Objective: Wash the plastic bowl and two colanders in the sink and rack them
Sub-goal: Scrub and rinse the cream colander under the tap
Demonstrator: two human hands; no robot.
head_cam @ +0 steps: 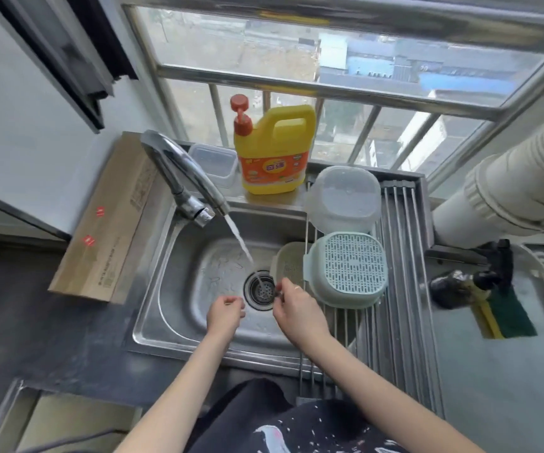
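A clear plastic bowl lies upside down at the far end of the roll-up rack. Just nearer, a pale green colander also lies upside down on the rack. A beige colander sits in the sink, partly hidden under the rack and the green colander. My left hand hovers over the sink basin left of the drain, fingers curled, holding nothing. My right hand is at the drain's right edge, close to the beige colander; its fingertips are bunched around a small dark spot that I cannot make out.
Water runs from the faucet onto the drain strainer. A yellow detergent jug and a small clear container stand behind the sink. A cardboard box lies to the left, a green sponge on the right counter.
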